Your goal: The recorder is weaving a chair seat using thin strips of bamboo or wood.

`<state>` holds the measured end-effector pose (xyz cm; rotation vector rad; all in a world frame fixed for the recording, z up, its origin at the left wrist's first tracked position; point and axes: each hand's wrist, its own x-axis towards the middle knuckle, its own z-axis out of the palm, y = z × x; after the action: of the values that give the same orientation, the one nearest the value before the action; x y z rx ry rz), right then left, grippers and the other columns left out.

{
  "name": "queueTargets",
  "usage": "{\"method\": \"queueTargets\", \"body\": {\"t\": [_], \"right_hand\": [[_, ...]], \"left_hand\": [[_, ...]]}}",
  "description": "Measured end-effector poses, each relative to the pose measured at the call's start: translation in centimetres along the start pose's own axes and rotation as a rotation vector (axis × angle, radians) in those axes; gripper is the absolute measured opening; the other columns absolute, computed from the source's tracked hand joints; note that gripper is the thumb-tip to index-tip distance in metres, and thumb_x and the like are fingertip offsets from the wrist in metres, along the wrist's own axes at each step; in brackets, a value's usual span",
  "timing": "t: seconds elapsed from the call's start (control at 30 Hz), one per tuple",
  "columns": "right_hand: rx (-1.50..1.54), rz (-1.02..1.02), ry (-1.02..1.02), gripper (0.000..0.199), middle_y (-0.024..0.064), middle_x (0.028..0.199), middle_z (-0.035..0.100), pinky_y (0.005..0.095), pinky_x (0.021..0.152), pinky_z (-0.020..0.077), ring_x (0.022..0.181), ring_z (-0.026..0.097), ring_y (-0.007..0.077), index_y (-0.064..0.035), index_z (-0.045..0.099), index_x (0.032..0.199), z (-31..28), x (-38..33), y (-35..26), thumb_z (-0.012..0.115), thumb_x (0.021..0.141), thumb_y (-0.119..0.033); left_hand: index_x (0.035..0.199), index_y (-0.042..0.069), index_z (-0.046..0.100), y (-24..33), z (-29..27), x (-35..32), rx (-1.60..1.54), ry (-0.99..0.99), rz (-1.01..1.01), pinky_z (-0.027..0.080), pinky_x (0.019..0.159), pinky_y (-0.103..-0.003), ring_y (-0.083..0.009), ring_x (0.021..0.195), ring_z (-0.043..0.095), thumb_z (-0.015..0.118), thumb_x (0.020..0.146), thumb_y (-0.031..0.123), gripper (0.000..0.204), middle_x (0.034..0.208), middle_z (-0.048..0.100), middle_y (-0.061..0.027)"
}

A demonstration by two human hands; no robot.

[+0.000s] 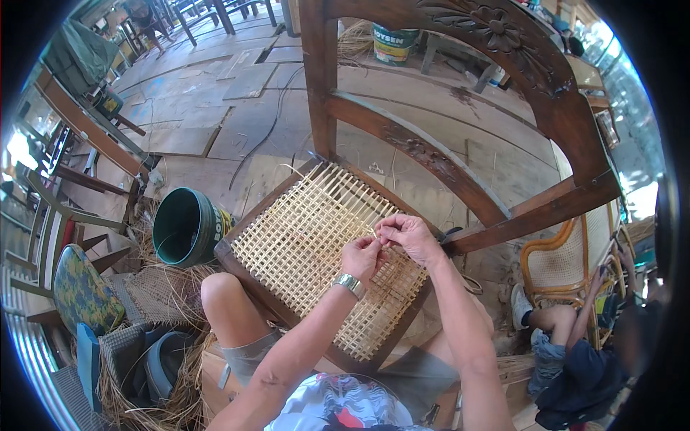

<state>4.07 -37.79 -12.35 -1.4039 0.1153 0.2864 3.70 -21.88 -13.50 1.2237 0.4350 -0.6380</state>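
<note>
While the left hand [363, 259] and right hand [405, 238] meet above a woven cane seat [287, 255], their fingertips pinch together.
Both are nearly closed on a thin cane strand [374, 233]; the seat lies by the person's knees, within a carved wooden chair [550, 100]. Large brand lettering marks the green bucket [206, 233] beside it and another bucket [394, 34] beyond.

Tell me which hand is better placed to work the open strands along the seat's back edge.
Probably the right hand: it sits nearer the open strands, while the left hand is over denser weave.
</note>
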Motion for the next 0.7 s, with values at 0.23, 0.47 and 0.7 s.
{"method": "queueTargets", "body": {"t": [0.23, 0.47, 0.7], "right_hand": [[-0.091, 0.180, -0.060, 0.014, 0.0021, 0.081, 0.068, 0.0212, 0.062, 0.0504, 0.069, 0.062, 0.0075, 0.0003, 0.070, 0.103, -0.1, 0.4, -1.5, 0.069, 0.092, -0.009], [-0.695, -0.144, 0.173, 0.014, 0.0087, 0.080, 0.066, 0.0293, 0.061, 0.0526, 0.067, 0.063, 0.0113, 0.0025, 0.063, 0.095, 0.2, 0.9, -0.7, 0.063, 0.095, -0.012], [0.069, 0.035, 0.139, 0.010, 0.0030, 0.089, 0.066, 0.0215, 0.068, 0.0532, 0.080, 0.065, 0.0096, -0.0050, 0.058, 0.097, 0.0, 0.4, 0.5, 0.062, 0.099, -0.013]], "left_hand": [[0.097, 0.003, 0.066, -1.2, 0.1, 0.8, -0.014, 0.035, 0.077, 0.038, 0.040, -0.020, -0.0073, 0.047, 0.053, 0.068, 0.095, 0.017, 0.015, 0.069, 0.065, -0.0033], [0.096, 0.002, 0.065, -0.7, 0.3, 0.4, -0.014, 0.038, 0.066, 0.038, 0.041, -0.020, -0.0071, 0.046, 0.053, 0.067, 0.095, 0.016, 0.014, 0.066, 0.064, -0.0036], [0.094, 0.004, 0.065, 0.3, 0.1, -0.1, -0.012, 0.016, 0.013, 0.037, 0.039, -0.021, -0.0070, 0.044, 0.051, 0.067, 0.095, 0.017, 0.014, 0.067, 0.065, -0.0037]]}}
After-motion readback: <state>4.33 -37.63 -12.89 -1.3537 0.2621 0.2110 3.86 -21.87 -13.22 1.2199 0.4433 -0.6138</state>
